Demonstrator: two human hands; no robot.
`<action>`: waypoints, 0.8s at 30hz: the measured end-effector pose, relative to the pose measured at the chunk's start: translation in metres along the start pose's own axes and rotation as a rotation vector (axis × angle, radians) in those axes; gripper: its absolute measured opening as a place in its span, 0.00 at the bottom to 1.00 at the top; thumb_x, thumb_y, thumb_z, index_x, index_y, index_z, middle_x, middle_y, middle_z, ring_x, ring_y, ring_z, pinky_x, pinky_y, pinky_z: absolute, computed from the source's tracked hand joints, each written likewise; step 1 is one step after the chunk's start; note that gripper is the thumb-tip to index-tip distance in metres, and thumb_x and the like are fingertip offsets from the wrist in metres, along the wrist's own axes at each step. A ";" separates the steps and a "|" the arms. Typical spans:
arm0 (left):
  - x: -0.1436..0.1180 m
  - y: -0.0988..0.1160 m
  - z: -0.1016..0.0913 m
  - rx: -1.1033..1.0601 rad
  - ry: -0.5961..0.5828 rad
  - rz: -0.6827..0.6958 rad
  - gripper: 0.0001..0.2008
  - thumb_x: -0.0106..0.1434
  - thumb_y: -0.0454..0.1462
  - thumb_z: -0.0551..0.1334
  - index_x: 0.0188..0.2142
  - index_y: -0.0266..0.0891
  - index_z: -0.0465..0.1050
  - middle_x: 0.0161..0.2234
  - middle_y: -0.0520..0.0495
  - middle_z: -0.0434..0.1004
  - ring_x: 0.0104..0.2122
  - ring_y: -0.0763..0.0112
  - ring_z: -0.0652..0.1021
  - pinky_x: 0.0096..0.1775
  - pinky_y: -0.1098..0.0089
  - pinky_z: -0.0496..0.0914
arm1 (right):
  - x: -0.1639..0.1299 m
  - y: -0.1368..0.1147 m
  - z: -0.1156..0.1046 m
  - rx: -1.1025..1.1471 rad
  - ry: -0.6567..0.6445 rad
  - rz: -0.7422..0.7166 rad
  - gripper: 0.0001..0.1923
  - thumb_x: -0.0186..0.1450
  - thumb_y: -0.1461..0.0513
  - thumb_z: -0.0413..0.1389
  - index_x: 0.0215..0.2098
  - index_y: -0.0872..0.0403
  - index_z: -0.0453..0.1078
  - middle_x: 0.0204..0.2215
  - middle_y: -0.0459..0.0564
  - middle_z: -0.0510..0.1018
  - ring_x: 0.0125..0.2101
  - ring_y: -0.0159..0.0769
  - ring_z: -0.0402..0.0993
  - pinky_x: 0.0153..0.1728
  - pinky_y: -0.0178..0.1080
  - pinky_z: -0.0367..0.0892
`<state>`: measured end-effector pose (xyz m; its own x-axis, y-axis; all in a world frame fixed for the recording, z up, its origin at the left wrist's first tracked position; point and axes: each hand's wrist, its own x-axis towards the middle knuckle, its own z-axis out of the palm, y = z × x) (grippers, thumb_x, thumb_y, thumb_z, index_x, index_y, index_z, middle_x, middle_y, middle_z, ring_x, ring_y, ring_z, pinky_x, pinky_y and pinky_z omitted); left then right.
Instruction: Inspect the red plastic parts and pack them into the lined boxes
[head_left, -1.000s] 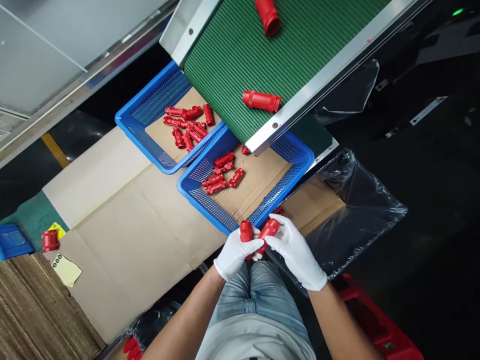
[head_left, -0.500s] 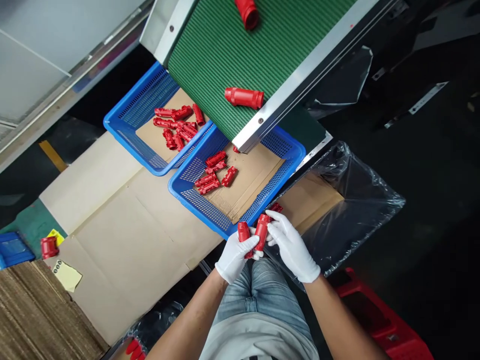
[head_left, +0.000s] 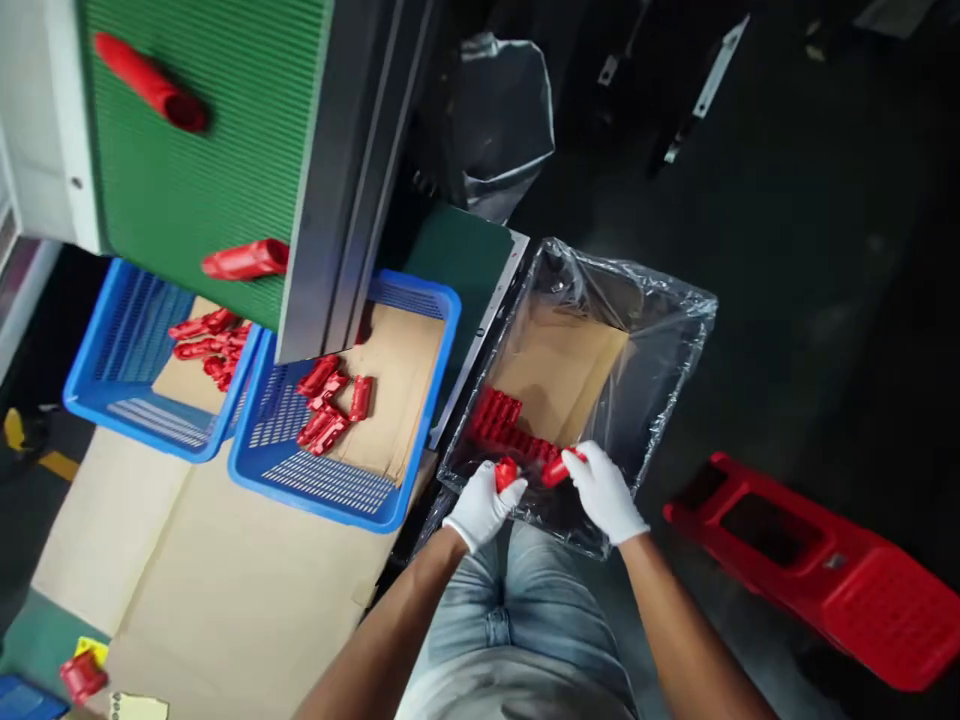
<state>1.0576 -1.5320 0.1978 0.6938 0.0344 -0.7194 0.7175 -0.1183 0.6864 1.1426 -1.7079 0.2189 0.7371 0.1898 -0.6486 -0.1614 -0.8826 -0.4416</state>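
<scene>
Here, the left hand point(head_left: 480, 506) and right hand point(head_left: 602, 490) each grip a red part point(head_left: 506, 472) above the lined box point(head_left: 660, 330).

both arms reach forward over the lap, forearms bare; left hand point(head_left: 480, 507) in a white glove, fingers curled closed; right hand point(head_left: 602, 490) gloved too, pinched shut, close beside it

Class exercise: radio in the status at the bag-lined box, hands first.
Left hand shut on red part. Right hand shut on second red part. Both over bag-lined box, above packed red row. Nothing blocking.
</scene>
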 end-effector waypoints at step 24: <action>0.287 -0.024 0.075 1.140 -0.415 0.087 0.15 0.66 0.43 0.57 0.40 0.35 0.78 0.46 0.35 0.76 0.51 0.53 0.71 0.48 0.60 0.64 | 0.233 0.126 0.095 -0.168 -0.456 0.220 0.15 0.70 0.55 0.53 0.48 0.55 0.70 0.48 0.53 0.75 0.47 0.40 0.73 0.49 0.49 0.68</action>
<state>1.2346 -1.5935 -0.0330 0.5144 -0.3128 -0.7985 0.0588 -0.9161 0.3967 1.2317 -1.7340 -0.0470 0.3320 0.1272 -0.9347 -0.1448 -0.9722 -0.1838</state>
